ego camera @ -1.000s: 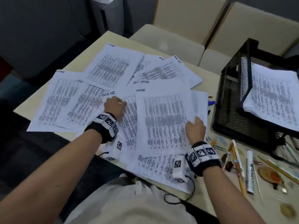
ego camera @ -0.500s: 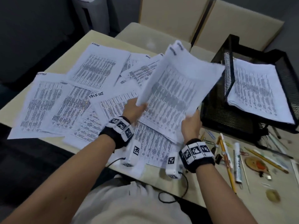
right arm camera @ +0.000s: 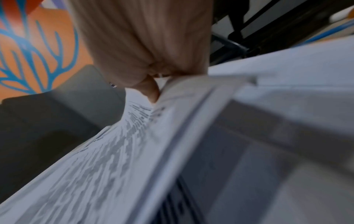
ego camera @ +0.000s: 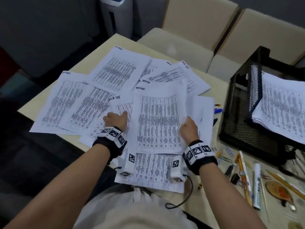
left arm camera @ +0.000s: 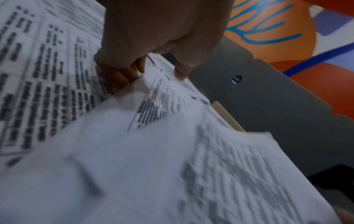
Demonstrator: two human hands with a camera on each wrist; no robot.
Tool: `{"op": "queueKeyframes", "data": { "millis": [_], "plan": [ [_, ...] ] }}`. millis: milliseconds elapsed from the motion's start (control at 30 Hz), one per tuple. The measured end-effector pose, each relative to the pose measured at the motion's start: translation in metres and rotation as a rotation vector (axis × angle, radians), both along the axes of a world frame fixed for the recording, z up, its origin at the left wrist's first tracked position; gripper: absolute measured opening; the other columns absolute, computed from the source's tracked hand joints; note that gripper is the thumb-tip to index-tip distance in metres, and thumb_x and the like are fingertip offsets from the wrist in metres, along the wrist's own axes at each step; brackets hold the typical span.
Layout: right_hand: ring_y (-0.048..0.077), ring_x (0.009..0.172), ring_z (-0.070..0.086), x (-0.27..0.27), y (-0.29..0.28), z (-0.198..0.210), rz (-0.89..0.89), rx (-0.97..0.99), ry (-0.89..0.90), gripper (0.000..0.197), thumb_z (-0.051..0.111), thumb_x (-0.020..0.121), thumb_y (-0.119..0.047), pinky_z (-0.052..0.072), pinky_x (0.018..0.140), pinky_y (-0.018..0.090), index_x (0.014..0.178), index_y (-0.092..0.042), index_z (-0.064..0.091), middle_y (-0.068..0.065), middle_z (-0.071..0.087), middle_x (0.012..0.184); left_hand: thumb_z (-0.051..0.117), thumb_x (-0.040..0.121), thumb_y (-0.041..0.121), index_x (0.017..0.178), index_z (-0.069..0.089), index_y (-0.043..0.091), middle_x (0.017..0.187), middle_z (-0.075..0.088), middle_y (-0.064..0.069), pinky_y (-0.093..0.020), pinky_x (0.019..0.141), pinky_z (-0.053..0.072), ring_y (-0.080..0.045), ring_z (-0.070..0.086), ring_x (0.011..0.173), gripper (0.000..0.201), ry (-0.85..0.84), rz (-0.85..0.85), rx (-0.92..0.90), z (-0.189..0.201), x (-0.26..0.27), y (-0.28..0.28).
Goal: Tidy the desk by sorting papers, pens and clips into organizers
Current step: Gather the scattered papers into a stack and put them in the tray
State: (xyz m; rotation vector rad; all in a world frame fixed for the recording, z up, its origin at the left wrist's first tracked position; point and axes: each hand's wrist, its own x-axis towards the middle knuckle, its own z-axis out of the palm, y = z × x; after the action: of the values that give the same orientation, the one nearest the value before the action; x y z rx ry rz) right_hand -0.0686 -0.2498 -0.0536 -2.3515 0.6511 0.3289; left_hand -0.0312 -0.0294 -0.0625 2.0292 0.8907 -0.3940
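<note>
Printed sheets [ego camera: 82, 103] lie spread over the beige desk [ego camera: 99, 58]. Both hands hold a small stack of papers [ego camera: 158, 123] just above the pile, near the desk's front. My left hand [ego camera: 115, 120] grips its left edge; in the left wrist view the left hand's fingers [left arm camera: 122, 75] curl under the stack of papers [left arm camera: 153, 151] with the thumb on top. My right hand [ego camera: 189, 129] pinches the right edge, and its thumb [right arm camera: 151, 91] presses on the stack of papers [right arm camera: 114, 151]. A black mesh tray [ego camera: 239, 113] at the right holds a pile of sheets [ego camera: 283, 109].
Pens and pencils [ego camera: 244, 171], a white marker [ego camera: 256, 184], a black binder clip [ego camera: 234, 178] and paper clips [ego camera: 226, 158] lie loose at the desk's front right. A blue pen [ego camera: 217, 111] peeks out beside the papers. Beige chairs [ego camera: 181, 47] stand behind the desk.
A second ago both hands lay on the flat pile. Half a second ago they had raised the stack, tilted up. Now it is lower and flatter over the pile, still held.
</note>
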Motion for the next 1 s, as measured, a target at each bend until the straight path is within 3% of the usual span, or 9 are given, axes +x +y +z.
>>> {"op": "queueKeyframes", "data": {
  "millis": [67,233,367,467,533,667,800,900,1000],
  "plan": [
    [0.03,0.111,0.051,-0.005,0.02,0.004,0.08,0.118,-0.025,0.04,0.031,0.09,0.006,0.036,0.08,0.025,0.129,0.003,0.037,0.017,0.052,0.121,0.057,0.088,0.036,0.145,0.014,-0.004,0.151,0.02,-0.021,-0.045,0.11,0.034,-0.038,0.032,0.136,0.082,-0.028,-0.043,-0.124,0.0,0.0,-0.013],
    [0.028,0.078,0.057,-0.017,0.039,0.015,0.046,0.316,-0.15,0.057,0.039,0.089,0.007,0.052,0.068,0.041,0.137,-0.018,0.02,0.02,0.056,0.113,0.06,0.089,0.024,0.141,0.024,-0.007,0.13,0.048,-0.019,-0.038,0.098,0.047,-0.035,0.051,0.12,0.07,0.011,-0.172,-0.238,-0.006,-0.001,-0.012],
    [0.02,0.081,0.057,-0.005,0.022,0.057,0.036,0.333,-0.419,0.045,0.044,0.087,0.006,0.045,0.054,0.008,0.129,-0.01,0.039,0.006,0.057,0.107,0.067,0.082,0.038,0.133,0.04,-0.013,0.079,0.055,-0.004,-0.028,0.062,0.045,-0.016,0.054,0.071,0.077,-0.062,-0.189,-0.356,0.022,0.001,-0.01],
    [0.002,0.067,0.052,0.002,0.012,0.106,0.012,0.3,-0.705,0.028,0.047,0.082,0.008,0.039,0.05,0.008,0.106,-0.006,0.053,0.002,0.056,0.085,0.068,0.082,0.026,0.13,0.046,-0.005,0.106,0.061,-0.003,-0.04,0.095,0.048,-0.022,0.057,0.102,0.061,-0.314,-0.168,-0.531,0.076,0.008,-0.023],
    [-0.008,0.061,0.051,0.005,0.007,0.138,-0.049,0.318,-0.874,0.028,0.05,0.081,0.007,0.043,0.055,0.008,0.1,-0.013,0.051,-0.006,0.056,0.081,0.066,0.083,0.014,0.114,0.06,0.0,0.099,0.066,-0.007,-0.043,0.096,0.051,-0.023,0.061,0.098,0.034,-0.599,-0.197,-0.603,0.121,0.012,-0.031],
    [0.007,0.106,0.061,0.006,-0.002,0.179,-0.148,0.442,-1.109,0.049,0.053,0.082,0.002,0.052,0.093,0.023,0.129,0.0,0.039,0.012,0.057,0.122,0.063,0.083,0.012,0.088,0.062,0.013,0.093,0.066,-0.01,-0.047,0.089,0.054,-0.023,0.064,0.089,0.005,-0.946,-0.348,-0.597,0.182,0.016,-0.035],
    [-0.024,0.081,0.056,-0.002,-0.003,0.176,-0.161,0.515,-1.12,0.058,0.049,0.084,0.013,0.046,0.075,0.002,0.135,-0.003,0.025,-0.007,0.051,0.11,0.074,0.07,0.027,0.091,0.06,0.017,0.088,0.065,0.004,-0.029,0.085,0.057,-0.011,0.065,0.086,0.026,-0.953,-0.434,-0.642,0.193,0.009,-0.034],
    [-0.02,0.081,0.057,-0.007,-0.002,0.15,-0.263,0.583,-1.037,0.052,0.052,0.084,0.01,0.046,0.079,0.008,0.115,-0.025,0.03,-0.019,0.049,0.102,0.074,0.066,0.032,0.101,0.061,0.01,0.093,0.066,0.004,-0.017,0.073,0.055,-0.005,0.065,0.084,0.043,-0.894,-0.434,-0.653,0.174,0.007,-0.034],
    [-0.003,0.077,0.052,-0.002,0.001,0.122,-0.327,0.523,-0.908,0.041,0.042,0.081,0.012,0.045,0.067,0.014,0.107,-0.02,0.038,-0.012,0.049,0.089,0.083,0.061,0.035,0.102,0.062,0.009,0.09,0.068,0.004,-0.019,0.072,0.053,-0.003,0.066,0.079,0.053,-0.85,-0.424,-0.614,0.149,0.011,-0.033]
  ]
}}
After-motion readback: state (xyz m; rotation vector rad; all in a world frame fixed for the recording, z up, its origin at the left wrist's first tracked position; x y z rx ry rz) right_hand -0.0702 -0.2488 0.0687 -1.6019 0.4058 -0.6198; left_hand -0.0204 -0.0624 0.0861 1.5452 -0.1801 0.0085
